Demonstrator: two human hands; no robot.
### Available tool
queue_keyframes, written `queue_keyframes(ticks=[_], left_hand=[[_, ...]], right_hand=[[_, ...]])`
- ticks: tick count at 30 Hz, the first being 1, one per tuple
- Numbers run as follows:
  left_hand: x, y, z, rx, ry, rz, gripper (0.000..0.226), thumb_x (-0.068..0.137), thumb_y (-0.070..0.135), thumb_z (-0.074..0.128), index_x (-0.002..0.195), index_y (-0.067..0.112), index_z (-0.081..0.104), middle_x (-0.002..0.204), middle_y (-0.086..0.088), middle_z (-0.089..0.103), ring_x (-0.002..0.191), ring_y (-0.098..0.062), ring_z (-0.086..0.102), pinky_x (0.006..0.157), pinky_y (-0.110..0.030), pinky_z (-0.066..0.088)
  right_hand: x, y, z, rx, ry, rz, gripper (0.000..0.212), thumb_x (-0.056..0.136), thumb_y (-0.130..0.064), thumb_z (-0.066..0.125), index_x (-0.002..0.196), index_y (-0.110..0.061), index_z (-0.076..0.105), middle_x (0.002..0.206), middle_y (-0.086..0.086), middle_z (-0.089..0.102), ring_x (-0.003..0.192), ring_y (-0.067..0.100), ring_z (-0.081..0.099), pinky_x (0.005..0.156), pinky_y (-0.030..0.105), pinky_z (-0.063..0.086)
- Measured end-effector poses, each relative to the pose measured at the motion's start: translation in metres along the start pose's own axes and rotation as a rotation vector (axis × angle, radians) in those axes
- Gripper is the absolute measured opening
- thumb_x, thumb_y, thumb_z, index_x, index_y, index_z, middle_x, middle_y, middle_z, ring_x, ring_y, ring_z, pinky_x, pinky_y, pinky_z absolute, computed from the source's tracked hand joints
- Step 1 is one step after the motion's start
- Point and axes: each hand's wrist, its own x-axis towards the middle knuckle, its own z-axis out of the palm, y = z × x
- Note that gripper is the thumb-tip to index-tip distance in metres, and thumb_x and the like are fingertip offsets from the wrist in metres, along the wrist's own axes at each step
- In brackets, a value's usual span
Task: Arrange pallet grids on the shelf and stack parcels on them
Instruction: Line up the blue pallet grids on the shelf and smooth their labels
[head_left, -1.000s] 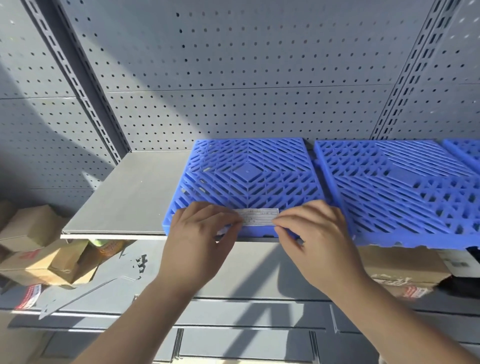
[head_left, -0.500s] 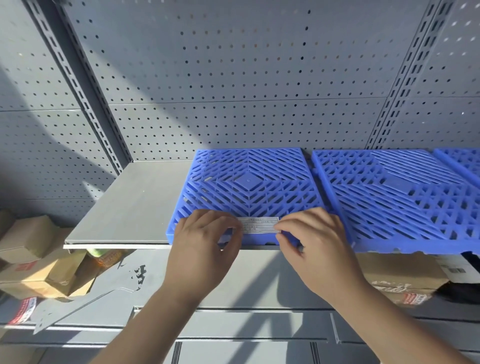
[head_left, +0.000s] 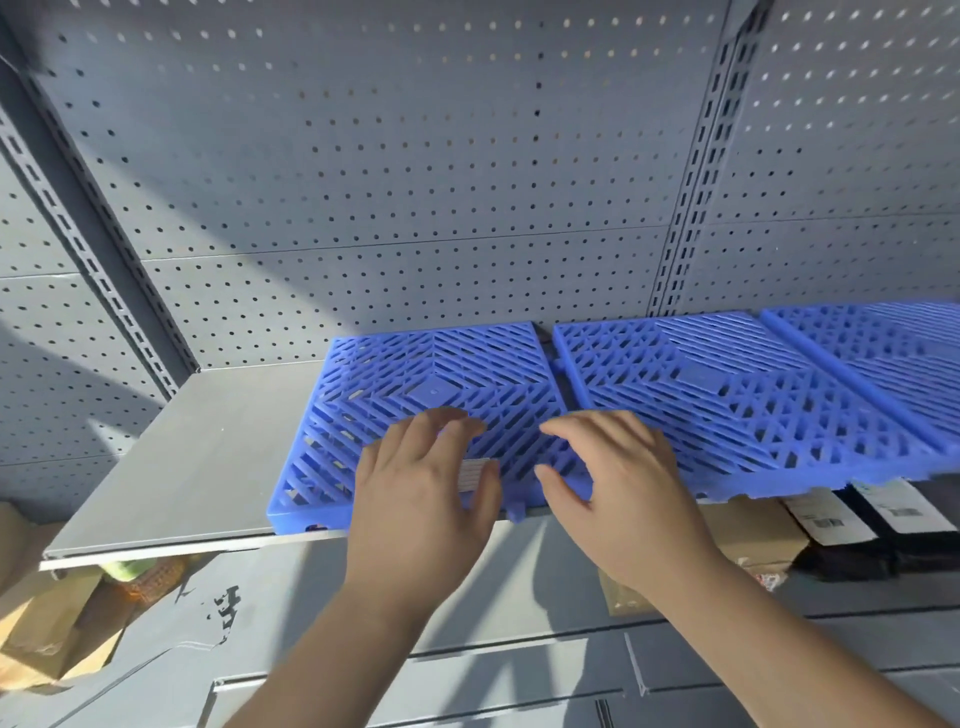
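White label (head_left: 475, 474) on nearest grid (head_left: 415, 384) front edge mostly covered by left hand (head_left: 421, 504); print unreadable. Left fingertips (head_left: 452, 421) blurred, contact with grid unclear. Rightmost grid (head_left: 893, 348) cut by frame edge. Parcels (head_left: 753, 535) under shelf (head_left: 182, 457) largely hidden.

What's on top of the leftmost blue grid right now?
Only the left hand and right hand, fingers spread over the front of the leftmost grid, and a white label between them. The left hand covers part of the label. No parcel shows on it.
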Motion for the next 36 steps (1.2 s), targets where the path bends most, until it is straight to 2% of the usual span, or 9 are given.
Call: queue_keyframes(ticks=[3, 7, 14, 19, 26, 32, 36], left_hand=[[0.009, 0.027, 0.010, 0.048, -0.032, 0.040, 0.040, 0.089, 0.044, 0.053, 0.121, 0.024, 0.065, 0.124, 0.006, 0.060, 0.111, -0.023, 0.055, 0.090, -0.041, 0.040], [0.022, 0.078, 0.023, 0.102, -0.048, 0.088, 0.047, 0.088, 0.048, 0.049, 0.126, 0.024, 0.062, 0.126, 0.003, 0.059, 0.111, -0.026, 0.055, 0.092, -0.044, 0.040], [0.034, 0.208, 0.065, 0.084, -0.118, 0.191, 0.056, 0.090, 0.056, 0.042, 0.137, 0.028, 0.052, 0.140, 0.002, 0.053, 0.126, -0.026, 0.049, 0.099, -0.049, 0.044], [0.027, 0.319, 0.107, 0.067, -0.155, 0.277, 0.058, 0.088, 0.056, 0.043, 0.137, 0.025, 0.054, 0.139, 0.000, 0.054, 0.125, -0.028, 0.050, 0.099, -0.049, 0.044], [0.010, 0.459, 0.155, -0.003, -0.222, 0.384, 0.060, 0.090, 0.057, 0.036, 0.139, 0.027, 0.051, 0.140, 0.001, 0.054, 0.128, -0.026, 0.049, 0.101, -0.048, 0.042], [0.008, 0.535, 0.195, -0.022, -0.316, 0.474, 0.060, 0.090, 0.058, 0.033, 0.138, 0.028, 0.051, 0.136, 0.003, 0.055, 0.125, -0.024, 0.051, 0.101, -0.045, 0.042], [0.018, 0.572, 0.227, -0.011, -0.381, 0.539, 0.057, 0.097, 0.057, 0.037, 0.147, 0.031, 0.042, 0.145, 0.006, 0.048, 0.134, -0.021, 0.042, 0.110, -0.041, 0.032]], right_hand=[[-0.002, 0.018, -0.023, -0.054, 0.008, 0.048, 0.037, 0.088, -0.042, 0.061, 0.120, -0.023, 0.063, 0.117, -0.011, 0.064, 0.109, 0.017, 0.054, 0.090, 0.035, 0.039], [-0.011, 0.053, -0.059, -0.104, 0.018, 0.130, 0.041, 0.090, -0.045, 0.055, 0.126, -0.026, 0.058, 0.125, -0.010, 0.061, 0.116, 0.020, 0.053, 0.095, 0.041, 0.042], [-0.059, 0.148, -0.155, -0.214, 0.062, 0.295, 0.045, 0.093, -0.049, 0.056, 0.134, -0.029, 0.052, 0.135, -0.010, 0.057, 0.123, 0.020, 0.050, 0.099, 0.043, 0.040], [-0.106, 0.227, -0.235, -0.276, 0.108, 0.407, 0.045, 0.093, -0.045, 0.059, 0.133, -0.025, 0.054, 0.131, -0.007, 0.060, 0.120, 0.022, 0.053, 0.095, 0.042, 0.044], [-0.170, 0.313, -0.328, -0.331, 0.120, 0.559, 0.045, 0.095, -0.042, 0.058, 0.136, -0.025, 0.053, 0.135, -0.006, 0.058, 0.125, 0.021, 0.050, 0.102, 0.040, 0.038], [-0.202, 0.372, -0.376, -0.364, 0.131, 0.656, 0.043, 0.096, -0.038, 0.055, 0.137, -0.024, 0.054, 0.137, -0.006, 0.058, 0.128, 0.019, 0.047, 0.104, 0.036, 0.035], [-0.213, 0.412, -0.387, -0.372, 0.133, 0.692, 0.042, 0.096, -0.038, 0.056, 0.135, -0.023, 0.055, 0.134, -0.007, 0.059, 0.126, 0.017, 0.049, 0.104, 0.038, 0.038]])
